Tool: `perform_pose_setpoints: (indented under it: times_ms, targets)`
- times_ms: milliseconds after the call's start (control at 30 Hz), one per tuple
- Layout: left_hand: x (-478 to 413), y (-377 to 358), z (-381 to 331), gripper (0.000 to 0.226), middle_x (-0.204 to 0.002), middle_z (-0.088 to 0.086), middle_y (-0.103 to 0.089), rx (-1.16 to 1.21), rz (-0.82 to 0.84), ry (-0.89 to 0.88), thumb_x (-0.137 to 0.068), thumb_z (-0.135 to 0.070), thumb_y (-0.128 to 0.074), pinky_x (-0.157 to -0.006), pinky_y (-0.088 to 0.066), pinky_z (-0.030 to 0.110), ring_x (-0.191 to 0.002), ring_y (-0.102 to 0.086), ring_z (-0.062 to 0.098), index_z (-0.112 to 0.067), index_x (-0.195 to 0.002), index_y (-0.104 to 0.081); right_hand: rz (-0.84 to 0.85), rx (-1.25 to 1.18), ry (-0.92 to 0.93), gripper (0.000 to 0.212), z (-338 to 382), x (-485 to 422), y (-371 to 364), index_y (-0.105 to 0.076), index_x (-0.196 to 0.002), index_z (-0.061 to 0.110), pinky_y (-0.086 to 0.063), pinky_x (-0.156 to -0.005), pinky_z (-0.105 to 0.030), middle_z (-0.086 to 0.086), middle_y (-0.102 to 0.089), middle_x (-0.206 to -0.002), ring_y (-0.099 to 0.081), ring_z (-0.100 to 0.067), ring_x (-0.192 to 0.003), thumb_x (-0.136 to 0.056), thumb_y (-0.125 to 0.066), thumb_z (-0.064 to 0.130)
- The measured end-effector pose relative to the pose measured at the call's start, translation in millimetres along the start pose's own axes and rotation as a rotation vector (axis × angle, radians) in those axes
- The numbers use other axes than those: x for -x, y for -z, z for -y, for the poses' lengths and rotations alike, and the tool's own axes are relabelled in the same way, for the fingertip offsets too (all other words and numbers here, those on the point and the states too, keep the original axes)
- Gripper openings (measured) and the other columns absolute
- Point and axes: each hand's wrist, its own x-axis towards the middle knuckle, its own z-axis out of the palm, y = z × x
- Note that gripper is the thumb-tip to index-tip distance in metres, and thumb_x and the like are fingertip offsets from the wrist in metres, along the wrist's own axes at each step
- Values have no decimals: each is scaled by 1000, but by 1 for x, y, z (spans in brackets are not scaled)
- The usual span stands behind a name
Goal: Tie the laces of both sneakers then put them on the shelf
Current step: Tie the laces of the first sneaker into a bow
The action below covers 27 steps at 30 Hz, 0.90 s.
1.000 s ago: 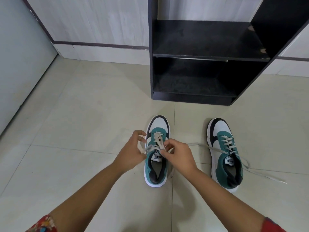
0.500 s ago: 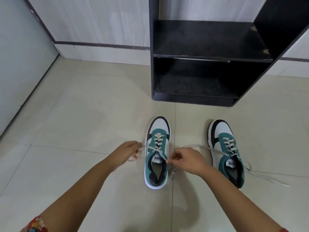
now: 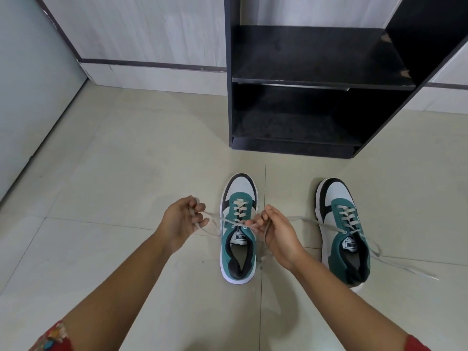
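Observation:
Two teal, white and black sneakers stand on the tiled floor, toes pointing at the shelf. The left sneaker (image 3: 239,249) lies between my hands. My left hand (image 3: 181,221) grips one end of its grey lace (image 3: 215,219) to the left of the shoe. My right hand (image 3: 276,230) pinches the other end close to the tongue, with the tail hanging down past the palm. The lace runs taut across the top eyelets. The right sneaker (image 3: 343,231) stands apart, its lace ends (image 3: 395,262) loose on the floor on both sides.
A black open shelf unit (image 3: 316,82) with two boards stands just beyond the shoes against the pale wall. A grey door or panel (image 3: 30,97) lines the left side. Beige floor tiles (image 3: 126,160) spread all around.
My hands, which met over the left sneaker's laces a second ago, have drawn apart to either side, pulling the lace ends out sideways and tight.

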Motion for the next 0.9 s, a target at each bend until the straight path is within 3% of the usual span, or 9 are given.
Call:
perform_pose_setpoints:
  times_ms: [100,200,267,333,433,500,633,767,900]
  targets:
    - [-7,3,8,31,-53,1,-38,-402,-174,-9,-91,-15,-35,-60,-37,28,-43,-31,13,-16,-60,-35,-70,-45,-67,38,-3,-4,2,-40,-66,14,-51,-74,-28,1,-44,-53,-53,-21,-65,-101,-29,19]
    - [-3,1,23,23,-64,7,-55,-983,-112,-114,-95,-30,-41,-63,-37,30,-57,-47,16,-13,-81,-50,-86,0,-100,28,-3,-5,-1,-44,-73,14,-48,-76,-32,3,-45,-51,-53,-20,-61,-99,-38,20]
    - [-1,0,30,28,-72,6,-65,-1280,1,-176,-93,-51,-39,-85,-39,35,-68,-57,14,-27,-100,-51,-104,278,-51,8,2,-4,0,-50,-87,17,-48,-77,-37,6,-48,-49,-53,-18,-58,-94,-50,20]
    - [-1,2,29,37,-80,-4,-65,-1639,15,-287,-88,-62,-30,-110,-9,53,-87,-60,11,-36,-99,-54,-75,698,50,12,9,0,4,-57,-97,25,-47,-66,-28,7,-49,-55,-49,-10,-55,-87,-62,29]
    - [1,7,32,32,-116,-11,-53,-1920,-22,-496,-91,-53,-37,-108,14,61,-118,-45,11,-33,-93,-62,70,1204,141,22,14,6,2,-66,-89,19,-35,-58,-25,11,-44,-64,-43,-5,-59,-82,-66,40]
    - [1,9,35,31,-131,-16,-42,-1814,17,-530,-94,-43,-36,-108,16,58,-131,-31,8,-31,-87,-64,117,1442,169,24,14,7,1,-66,-93,15,-34,-69,-26,9,-45,-76,-47,-12,-78,-87,-59,37]
    - [-2,10,35,38,-114,-17,-51,-1372,-29,-375,-97,-27,-36,-110,8,50,-111,-47,4,-28,-66,-58,114,1549,186,26,11,7,10,-65,-100,12,-39,-84,-30,-1,-45,-95,-42,-20,-99,-95,-47,29]
    - [-5,11,36,31,-93,-6,-56,-1236,-79,-319,-96,-14,-39,-106,-23,46,-93,-54,14,-19,-73,-59,165,1238,118,22,-1,9,14,-62,-82,11,-35,-81,-23,2,-45,-92,-47,-17,-92,-95,-48,22]
    - [11,-14,19,31,-88,1,-72,-656,-41,-199,-98,-17,-33,-67,-42,28,-59,-55,18,-6,-74,-51,144,545,81,28,8,17,-1,-62,-80,14,-39,-86,-9,3,-59,-98,-57,1,-94,-98,-41,11]
